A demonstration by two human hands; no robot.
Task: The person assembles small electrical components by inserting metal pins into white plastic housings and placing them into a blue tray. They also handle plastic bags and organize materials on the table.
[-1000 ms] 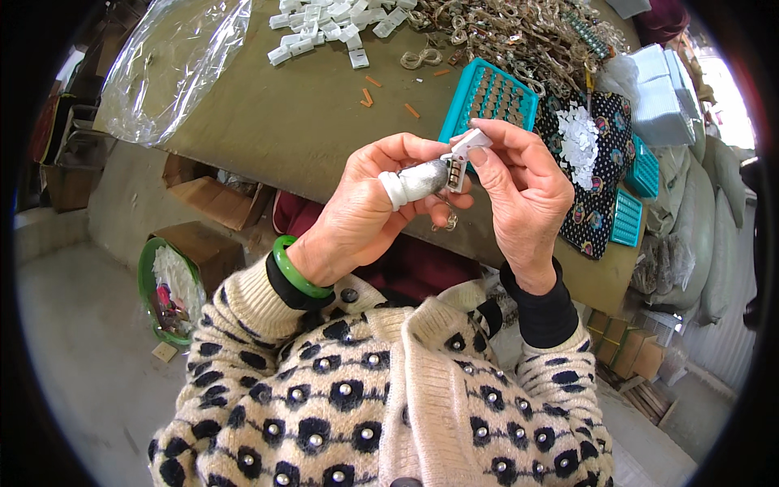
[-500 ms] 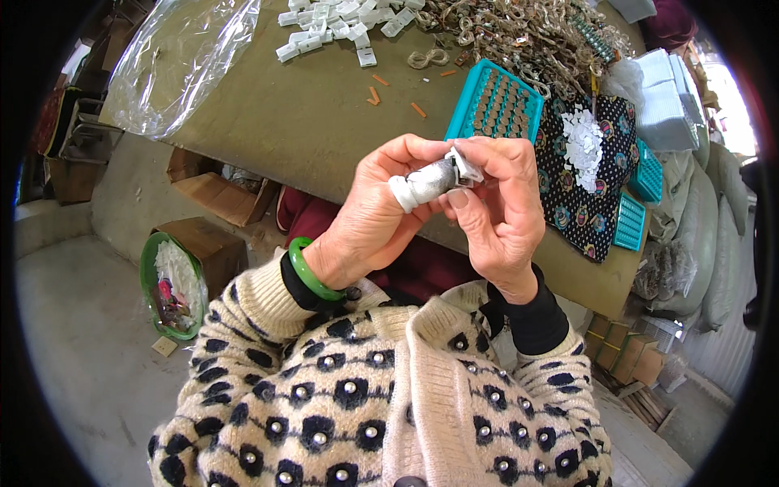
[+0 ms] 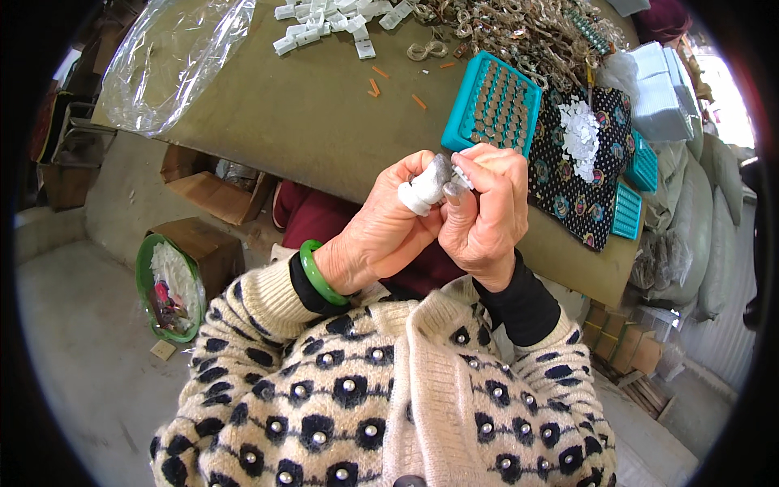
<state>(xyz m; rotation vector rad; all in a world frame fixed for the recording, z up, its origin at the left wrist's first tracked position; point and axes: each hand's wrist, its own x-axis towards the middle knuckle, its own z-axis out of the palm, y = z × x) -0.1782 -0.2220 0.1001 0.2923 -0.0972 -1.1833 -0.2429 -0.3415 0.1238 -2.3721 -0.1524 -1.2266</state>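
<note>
My left hand (image 3: pixel 381 231), with a green bangle at its wrist, is closed in front of me above the table's near edge. A white wrapping with a grey-smudged tip (image 3: pixel 423 188) covers what looks like its thumb. Against it, my right hand (image 3: pixel 487 211) pinches a small white piece (image 3: pixel 462 178) between thumb and fingertips. The right thumb tip is greyed too. Both hands meet at this piece, and the fingers hide most of it, so its exact kind does not show.
Beyond my hands, a teal tray (image 3: pixel 466 105) holds rows of small round brown pieces. White chips (image 3: pixel 580 138) lie on a dark patterned cloth (image 3: pixel 560 199). White plastic cases (image 3: pixel 357 28), tangled cords (image 3: pixel 519 32) and clear plastic film (image 3: pixel 174 65) cover the far side. A green basin (image 3: pixel 146 276) stands on the floor.
The hands have drawn closer together. The left wrapped thumb now points more upward, and the right fingers have curled further over the white piece, hiding more of it.
</note>
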